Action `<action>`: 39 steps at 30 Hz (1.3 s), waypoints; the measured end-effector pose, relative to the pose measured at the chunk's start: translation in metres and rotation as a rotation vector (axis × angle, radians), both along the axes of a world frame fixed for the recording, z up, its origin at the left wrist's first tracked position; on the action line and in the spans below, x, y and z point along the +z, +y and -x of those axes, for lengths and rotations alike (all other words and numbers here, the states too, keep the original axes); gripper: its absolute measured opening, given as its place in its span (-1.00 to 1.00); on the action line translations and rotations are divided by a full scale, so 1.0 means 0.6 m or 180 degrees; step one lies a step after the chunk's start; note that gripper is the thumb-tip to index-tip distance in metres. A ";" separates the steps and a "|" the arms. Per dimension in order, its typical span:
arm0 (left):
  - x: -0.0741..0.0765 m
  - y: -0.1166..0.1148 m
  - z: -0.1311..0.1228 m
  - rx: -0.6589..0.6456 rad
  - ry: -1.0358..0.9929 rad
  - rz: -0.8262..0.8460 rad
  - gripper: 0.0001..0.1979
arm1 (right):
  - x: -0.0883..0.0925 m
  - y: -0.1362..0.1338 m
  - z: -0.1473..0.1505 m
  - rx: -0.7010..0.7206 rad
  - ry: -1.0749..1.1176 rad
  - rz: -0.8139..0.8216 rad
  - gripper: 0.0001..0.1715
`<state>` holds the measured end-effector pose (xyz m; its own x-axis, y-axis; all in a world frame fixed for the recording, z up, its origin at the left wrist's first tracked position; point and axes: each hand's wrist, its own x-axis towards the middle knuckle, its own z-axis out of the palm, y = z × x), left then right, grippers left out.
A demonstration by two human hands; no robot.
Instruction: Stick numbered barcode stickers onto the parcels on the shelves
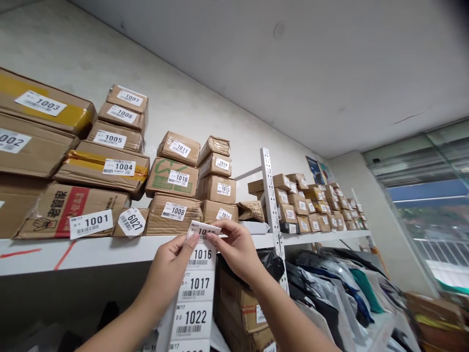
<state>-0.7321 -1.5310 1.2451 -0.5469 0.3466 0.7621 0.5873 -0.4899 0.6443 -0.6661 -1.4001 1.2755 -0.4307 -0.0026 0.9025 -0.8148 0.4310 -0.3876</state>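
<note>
A strip of white barcode labels (194, 286), printed 1016, 1017 and 1022 further down, hangs in front of the shelf. My left hand (175, 261) pinches its upper left edge between thumb and fingers. My right hand (234, 247) has the top label (205, 228), seemingly 1015, pinched at its right side; fingertips cover part of the number. Just behind my hands stand stacked cardboard boxes, among them one labelled 1013 (218, 189) and one labelled 1008 (173, 214). Above the box marked 1014 (215, 165) sits a small tape-wrapped box (214, 149).
The white shelf edge (110, 249) runs behind my wrists, with a perforated upright post (271, 195) to the right. Below are more cartons (245, 313) and a black plastic bag (271, 264). Bagged parcels (340, 288) fill the lower shelf at right.
</note>
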 end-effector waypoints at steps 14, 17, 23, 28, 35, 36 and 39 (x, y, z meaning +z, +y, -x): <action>-0.005 0.051 0.005 0.0626 0.0334 -0.0303 -0.65 | -0.018 0.024 -0.002 0.0365 -0.0754 0.1024 -0.45; -0.001 0.050 0.015 0.0236 0.0366 -0.0166 -0.56 | -0.015 0.030 0.000 0.0465 -0.0858 0.1056 -0.51; 0.007 0.055 0.016 0.0267 0.0427 -0.0183 -0.63 | -0.014 0.034 0.005 0.0498 -0.0708 0.0834 -0.57; 0.006 0.058 0.017 0.0874 0.0646 -0.0089 -0.67 | -0.019 0.035 0.019 0.0120 -0.0245 0.0888 -0.58; -0.003 0.044 0.025 0.0849 0.0421 0.0168 -0.59 | 0.024 0.031 0.025 -0.0690 0.0690 0.0353 -0.80; -0.013 0.036 0.022 0.0896 0.0451 0.0296 -0.61 | 0.050 0.035 0.026 -0.0713 0.0876 0.0386 -0.81; -0.055 0.000 0.010 0.1210 0.0575 0.0424 -0.64 | 0.160 0.052 0.039 -0.0953 0.1598 0.0530 -0.84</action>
